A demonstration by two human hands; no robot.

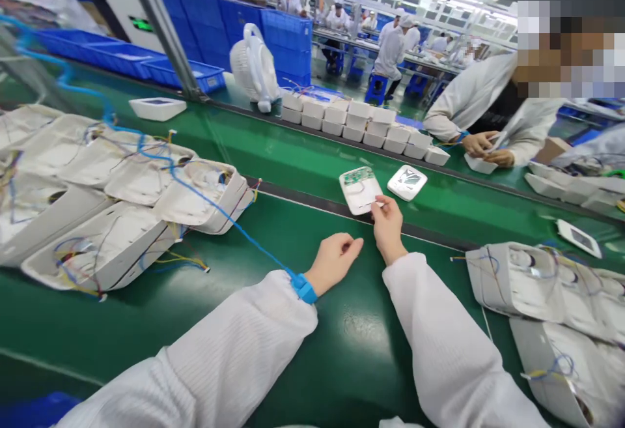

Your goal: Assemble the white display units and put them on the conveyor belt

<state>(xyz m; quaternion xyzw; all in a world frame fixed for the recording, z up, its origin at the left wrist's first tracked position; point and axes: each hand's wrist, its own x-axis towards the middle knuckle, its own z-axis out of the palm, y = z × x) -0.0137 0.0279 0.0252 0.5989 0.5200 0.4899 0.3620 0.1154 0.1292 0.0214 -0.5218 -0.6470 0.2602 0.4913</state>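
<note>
My right hand (pixel 388 226) pinches the lower right edge of a white square panel (pixel 362 195) that has a green circuit board along its top. The panel is over the dark strip at the edge of the green belt. My left hand (pixel 336 260), with a blue wrist strap and coiled cord, hovers over the green bench to the lower left of the panel; its fingers are curled together and nothing shows in them. A second white square panel (pixel 407 182) lies on the belt just right of the first, apart from it.
White housings with loose wires (pixel 200 193) are stacked at the left, more housings (pixel 532 278) at the right. Behind the belt (pixel 293 161) stand a row of white boxes (pixel 356 115) and a white fan (pixel 254 66). Across it a person's hands (pixel 488 148) hold a white part.
</note>
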